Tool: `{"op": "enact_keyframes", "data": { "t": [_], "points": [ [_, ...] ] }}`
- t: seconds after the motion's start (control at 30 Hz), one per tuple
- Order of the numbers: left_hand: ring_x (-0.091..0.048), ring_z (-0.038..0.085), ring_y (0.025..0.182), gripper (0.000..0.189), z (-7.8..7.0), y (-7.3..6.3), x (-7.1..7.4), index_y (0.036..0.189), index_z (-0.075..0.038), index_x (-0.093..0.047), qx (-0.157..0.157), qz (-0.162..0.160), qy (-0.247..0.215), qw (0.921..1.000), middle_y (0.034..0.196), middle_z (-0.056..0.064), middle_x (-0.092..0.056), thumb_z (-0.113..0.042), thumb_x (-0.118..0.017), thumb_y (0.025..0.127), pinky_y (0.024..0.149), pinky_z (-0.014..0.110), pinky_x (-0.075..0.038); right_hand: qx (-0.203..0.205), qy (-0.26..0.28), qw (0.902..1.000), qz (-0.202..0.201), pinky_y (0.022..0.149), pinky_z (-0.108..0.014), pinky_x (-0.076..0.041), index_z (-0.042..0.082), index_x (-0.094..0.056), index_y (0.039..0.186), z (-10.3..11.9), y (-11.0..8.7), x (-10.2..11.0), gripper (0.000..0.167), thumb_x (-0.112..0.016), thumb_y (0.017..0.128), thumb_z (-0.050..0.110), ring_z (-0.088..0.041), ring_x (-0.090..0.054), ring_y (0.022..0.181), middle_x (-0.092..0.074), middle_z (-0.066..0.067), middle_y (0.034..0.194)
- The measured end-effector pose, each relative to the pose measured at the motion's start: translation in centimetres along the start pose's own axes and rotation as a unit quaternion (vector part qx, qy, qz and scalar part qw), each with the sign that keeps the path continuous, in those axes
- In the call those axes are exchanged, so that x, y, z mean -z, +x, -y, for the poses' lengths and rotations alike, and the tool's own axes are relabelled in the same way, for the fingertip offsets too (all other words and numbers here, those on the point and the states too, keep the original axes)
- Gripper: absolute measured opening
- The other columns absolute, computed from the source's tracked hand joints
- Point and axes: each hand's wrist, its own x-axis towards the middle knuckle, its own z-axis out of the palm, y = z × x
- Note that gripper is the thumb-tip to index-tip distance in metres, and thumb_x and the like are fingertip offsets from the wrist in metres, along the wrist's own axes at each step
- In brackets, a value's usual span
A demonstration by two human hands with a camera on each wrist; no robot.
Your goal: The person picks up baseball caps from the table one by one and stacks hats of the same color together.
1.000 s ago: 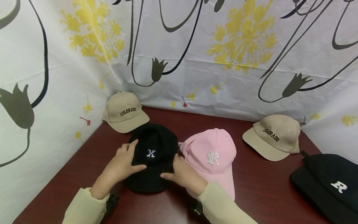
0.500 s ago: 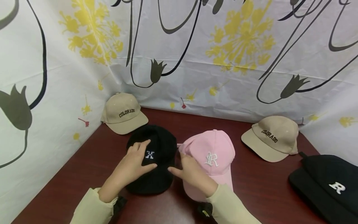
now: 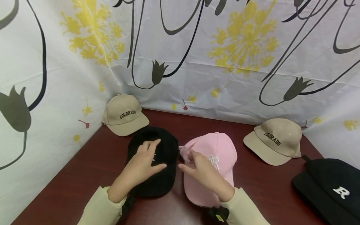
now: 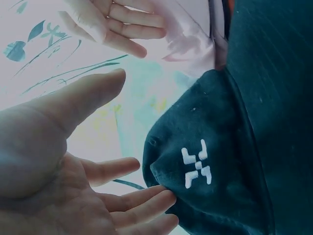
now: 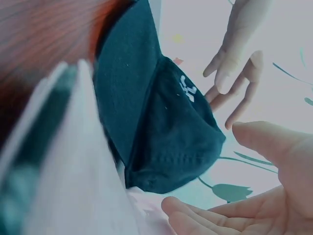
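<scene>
A black cap [image 3: 166, 147] with a small white emblem sits left of centre on the dark red table, its brim toward the person. Over its crown hovers my left hand [image 3: 140, 168], fingers spread and holding nothing; in the head view it covers most of the emblem, which the left wrist view shows whole. Beside it is a pink cap [image 3: 225, 150] with a white R. My right hand [image 3: 206, 172] overlaps the pink cap's left side, thumb pointing toward the black cap, palm holding nothing. The right wrist view shows the black cap's side [image 5: 171, 127] between both hands.
A beige COLORADO cap [image 3: 123, 109] stands at the back left, another beige cap [image 3: 277, 137] at the back right. Near the right edge lies a black cap with a white R [image 3: 334, 178]. Patterned white cloth [image 3: 180, 72] walls the table [image 3: 92, 162] at the back and sides.
Both hands have moved right, off the black cap's two sides; the left now hovers over its crown and the right overlaps the pink cap. The caps have stayed in place.
</scene>
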Motion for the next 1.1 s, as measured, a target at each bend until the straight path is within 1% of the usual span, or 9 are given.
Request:
{"op": "enact_keyframes", "data": {
  "t": [0.03,0.1,0.33,0.43,0.53,0.67,0.77,0.97,1.1],
  "points": [
    [-0.040,0.036,0.116,0.079,-0.1,0.1,-0.1,0.138,-0.003,-0.036,0.000,-0.002,0.000,1.0000,0.127,0.022,-0.040,-0.031,-0.075,0.076,0.081,0.048,-0.045,-0.003,0.004,1.0000,-0.002,0.076,-0.037,-0.048,-0.005,-0.056,0.106,-0.1,-0.1,0.2,0.044,-0.069,0.081,0.030,-0.023,-0.062,0.088,-0.062,-0.013,0.095],
    [-0.039,0.036,0.118,0.079,-0.4,0.3,-0.2,0.138,-0.004,-0.036,-0.002,-0.005,-0.002,1.0000,0.130,0.022,-0.038,-0.032,-0.076,0.075,0.081,0.049,-0.045,-0.007,0.008,0.9999,-0.003,0.077,-0.038,-0.048,-0.005,-0.055,0.111,-0.2,-0.2,0.7,0.049,-0.068,0.082,0.031,-0.023,-0.062,0.090,-0.062,-0.014,0.098],
    [-0.037,0.035,0.120,0.078,-1.5,1.1,-0.7,0.137,-0.005,-0.038,-0.021,-0.010,-0.006,0.9997,0.131,0.020,-0.038,-0.033,-0.076,0.075,0.081,0.048,-0.045,-0.013,0.000,0.9996,-0.026,0.078,-0.038,-0.048,-0.008,-0.052,0.120,-0.2,-0.5,2.1,0.055,-0.069,0.082,0.028,-0.022,-0.063,0.091,-0.064,-0.015,0.101],
    [-0.038,0.035,0.120,0.077,-1.8,1.4,-0.8,0.136,-0.005,-0.038,-0.023,-0.012,0.006,0.9996,0.130,0.020,-0.038,-0.033,-0.076,0.075,0.082,0.047,-0.045,-0.020,-0.001,0.9994,-0.027,0.080,-0.038,-0.048,-0.010,-0.047,0.125,-0.3,-0.8,2.6,0.064,-0.069,0.081,0.031,-0.023,-0.063,0.092,-0.063,-0.016,0.104],
    [-0.038,0.035,0.119,0.076,-2.0,1.6,-0.9,0.135,-0.005,-0.039,-0.025,-0.019,0.015,0.9994,0.130,0.020,-0.039,-0.033,-0.076,0.074,0.083,0.047,-0.044,-0.023,0.001,0.9995,-0.023,0.081,-0.039,-0.048,-0.011,-0.044,0.127,-0.3,-1.2,3.3,0.066,-0.068,0.082,0.031,-0.024,-0.062,0.095,-0.062,-0.016,0.105],
    [-0.040,0.034,0.118,0.076,-2.4,1.9,-1.2,0.135,-0.006,-0.040,-0.044,-0.028,0.025,0.9983,0.130,0.020,-0.039,-0.031,-0.077,0.074,0.085,0.046,-0.044,-0.023,-0.003,0.9995,-0.021,0.083,-0.039,-0.047,-0.013,-0.040,0.130,-0.6,-1.8,4.4,0.067,-0.067,0.084,0.027,-0.025,-0.061,0.096,-0.061,-0.015,0.106],
    [-0.042,0.033,0.116,0.076,-2.9,2.2,-1.4,0.134,-0.006,-0.040,-0.059,-0.032,0.033,0.9972,0.129,0.020,-0.041,-0.031,-0.077,0.073,0.084,0.046,-0.044,-0.023,0.003,0.9996,-0.016,0.082,-0.039,-0.047,-0.012,-0.038,0.132,-0.8,-2.3,5.2,0.069,-0.065,0.085,0.031,-0.025,-0.060,0.098,-0.060,-0.014,0.108],
    [-0.044,0.030,0.114,0.073,-4.2,3.1,-2.0,0.135,-0.007,-0.041,-0.070,-0.013,0.026,0.9971,0.128,0.018,-0.042,-0.033,-0.075,0.075,0.082,0.045,-0.045,-0.039,0.058,0.9974,0.017,0.082,-0.039,-0.048,-0.008,-0.036,0.135,-1.2,-3.3,6.6,0.070,-0.063,0.087,0.035,-0.025,-0.059,0.101,-0.058,-0.015,0.115],
    [-0.045,0.029,0.112,0.070,-4.9,3.6,-2.5,0.133,-0.005,-0.043,-0.088,-0.002,0.015,0.9960,0.126,0.018,-0.045,-0.029,-0.074,0.075,0.086,0.041,-0.044,-0.043,0.065,0.9968,0.017,0.081,-0.036,-0.048,-0.007,-0.036,0.135,-1.5,-3.9,7.3,0.068,-0.062,0.087,0.034,-0.021,-0.060,0.100,-0.058,-0.012,0.115]
  ]
}}
